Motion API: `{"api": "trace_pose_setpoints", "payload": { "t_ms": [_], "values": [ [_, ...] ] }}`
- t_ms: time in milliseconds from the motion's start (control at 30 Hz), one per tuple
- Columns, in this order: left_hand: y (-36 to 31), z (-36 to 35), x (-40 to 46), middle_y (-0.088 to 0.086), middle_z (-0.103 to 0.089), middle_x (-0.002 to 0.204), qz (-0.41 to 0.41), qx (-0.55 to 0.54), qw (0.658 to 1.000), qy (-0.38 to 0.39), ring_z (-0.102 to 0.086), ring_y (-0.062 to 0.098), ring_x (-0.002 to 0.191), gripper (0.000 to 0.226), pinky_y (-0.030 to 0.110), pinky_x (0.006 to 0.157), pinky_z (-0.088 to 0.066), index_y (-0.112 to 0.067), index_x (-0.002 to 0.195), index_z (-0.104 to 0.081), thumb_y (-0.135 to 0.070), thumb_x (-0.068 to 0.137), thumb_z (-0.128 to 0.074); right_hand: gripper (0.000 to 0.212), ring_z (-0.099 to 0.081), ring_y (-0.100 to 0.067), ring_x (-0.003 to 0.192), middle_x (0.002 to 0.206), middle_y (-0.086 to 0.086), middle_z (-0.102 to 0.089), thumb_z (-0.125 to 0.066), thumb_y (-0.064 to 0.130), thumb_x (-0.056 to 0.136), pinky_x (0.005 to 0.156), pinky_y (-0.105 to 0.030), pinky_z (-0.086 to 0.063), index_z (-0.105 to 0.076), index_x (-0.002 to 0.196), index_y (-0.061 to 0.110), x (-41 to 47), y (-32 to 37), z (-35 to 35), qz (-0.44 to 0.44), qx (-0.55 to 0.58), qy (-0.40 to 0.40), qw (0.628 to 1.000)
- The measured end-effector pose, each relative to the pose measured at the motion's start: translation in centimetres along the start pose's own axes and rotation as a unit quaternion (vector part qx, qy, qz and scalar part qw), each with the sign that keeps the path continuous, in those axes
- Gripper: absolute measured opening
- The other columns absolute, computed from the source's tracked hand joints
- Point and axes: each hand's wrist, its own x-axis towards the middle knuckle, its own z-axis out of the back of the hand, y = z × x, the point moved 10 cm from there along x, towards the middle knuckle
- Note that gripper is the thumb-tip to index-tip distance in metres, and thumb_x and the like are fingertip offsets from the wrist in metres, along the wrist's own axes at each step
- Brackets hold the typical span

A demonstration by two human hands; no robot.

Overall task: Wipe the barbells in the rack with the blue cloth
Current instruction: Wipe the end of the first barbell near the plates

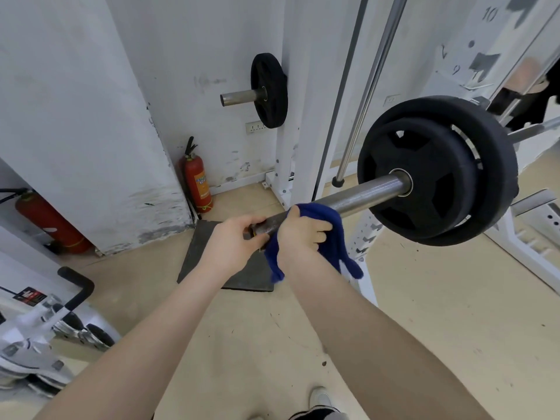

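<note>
A steel barbell sleeve [366, 194] sticks out toward me from two black weight plates [436, 171] loaded on the bar in the white rack [291, 122]. My left hand [233, 241] grips the very end of the sleeve. Just beside it, my right hand [303, 234] holds the blue cloth [330, 237] wrapped around the sleeve, with cloth ends hanging below. A second bar stub with a black plate [269, 90] sits higher on the rack behind.
Two red fire extinguishers [198, 183] [51, 222] stand by the white wall. A dark mat [224, 262] lies on the beige floor below the bar. A dumbbell stand [60, 322] is at the left. A chrome guide rod [366, 92] rises behind.
</note>
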Motion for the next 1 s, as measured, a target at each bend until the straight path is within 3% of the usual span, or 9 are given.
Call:
{"api": "trace_pose_setpoints", "payload": {
  "t_ms": [133,233,333,500,567,700,867,933,1000],
  "values": [
    [-0.2,0.0,-0.2,-0.002,-0.059,0.128,-0.009,0.022,1.000,-0.001,-0.055,0.015,0.114,0.041,0.027,0.096,-0.040,-0.024,0.127,-0.054,-0.023,0.086,-0.062,0.087,-0.036,-0.030,0.131,0.147,-0.015,-0.029,-0.058,0.045,0.087,0.109,-0.039,-0.031,-0.012,0.144,-0.002,2.3,1.5,2.5,0.003,-0.037,-0.074,0.997],
    [-0.5,0.1,-0.6,-0.001,-0.056,0.130,-0.012,0.029,0.999,-0.024,-0.050,0.016,0.118,0.040,0.021,0.094,-0.035,-0.022,0.127,-0.054,-0.021,0.087,-0.061,0.088,-0.034,-0.031,0.133,0.148,-0.016,-0.028,-0.055,0.052,0.086,0.107,-0.040,-0.030,-0.014,0.145,0.001,3.3,2.7,4.7,0.057,-0.086,-0.128,0.986],
    [-1.6,-0.1,-0.8,0.002,-0.056,0.127,-0.033,0.096,0.993,-0.058,-0.044,0.022,0.123,0.039,0.030,0.100,-0.035,-0.018,0.126,-0.054,-0.021,0.087,-0.058,0.080,-0.030,-0.034,0.134,0.149,-0.018,-0.024,-0.045,0.052,0.091,0.107,-0.043,-0.028,-0.012,0.148,0.005,1.7,3.0,4.5,0.157,-0.165,-0.152,0.962],
    [-4.4,-1.0,-0.6,0.004,-0.051,0.128,-0.066,0.157,0.982,-0.078,-0.038,0.022,0.124,0.043,0.035,0.104,-0.031,-0.017,0.129,-0.048,-0.023,0.087,-0.055,0.055,-0.038,-0.033,0.122,0.133,-0.013,-0.040,-0.045,0.045,0.093,0.105,-0.043,-0.021,-0.043,0.137,0.012,0.3,4.9,4.9,0.443,-0.321,-0.151,0.823],
    [-5.6,-1.6,-0.4,0.001,-0.049,0.130,-0.083,0.180,0.978,-0.071,-0.037,0.019,0.126,0.043,0.036,0.106,-0.028,-0.019,0.130,-0.047,-0.026,0.088,-0.053,0.056,-0.041,-0.034,0.120,0.129,-0.012,-0.047,-0.035,0.050,0.090,0.105,-0.045,-0.018,-0.054,0.128,0.013,2.4,6.6,6.6,0.478,-0.350,-0.178,0.786],
    [-7.7,-2.9,0.4,0.000,-0.046,0.135,-0.107,0.205,0.971,-0.055,-0.034,0.020,0.129,0.044,0.036,0.107,-0.024,-0.020,0.131,-0.046,-0.031,0.089,-0.054,0.053,-0.046,-0.037,0.116,0.123,-0.013,-0.056,-0.028,0.044,0.091,0.108,-0.054,-0.019,-0.060,0.114,0.010,6.1,9.3,9.3,0.448,-0.387,-0.244,0.768],
    [-9.2,-5.1,1.7,-0.002,-0.042,0.138,-0.106,0.276,0.954,-0.047,-0.035,0.020,0.127,0.053,0.037,0.107,-0.024,-0.025,0.135,-0.039,-0.042,0.087,-0.053,0.043,-0.041,-0.032,0.125,0.123,-0.009,-0.059,-0.039,0.043,0.089,0.110,-0.052,-0.010,-0.061,0.109,0.014,4.7,8.7,7.0,0.605,-0.447,-0.176,0.635],
    [-9.3,-5.8,2.1,-0.003,-0.045,0.135,-0.096,0.310,0.944,-0.055,-0.039,0.021,0.124,0.052,0.038,0.105,-0.022,-0.027,0.133,-0.039,-0.046,0.086,-0.053,0.044,-0.043,-0.034,0.126,0.125,-0.008,-0.058,-0.035,0.044,0.089,0.110,-0.052,-0.014,-0.062,0.109,0.015,6.9,10.3,8.4,0.596,-0.466,-0.154,0.636],
    [-9.1,-6.3,2.2,-0.002,-0.051,0.128,-0.087,0.332,0.937,-0.064,-0.044,0.022,0.118,0.049,0.039,0.102,-0.022,-0.027,0.130,-0.042,-0.046,0.086,-0.053,0.045,-0.048,-0.034,0.120,0.121,-0.009,-0.060,-0.030,0.039,0.091,0.105,-0.052,-0.031,-0.064,0.104,0.014,9.1,12.2,10.2,0.547,-0.458,-0.174,0.678]
  ]
}}
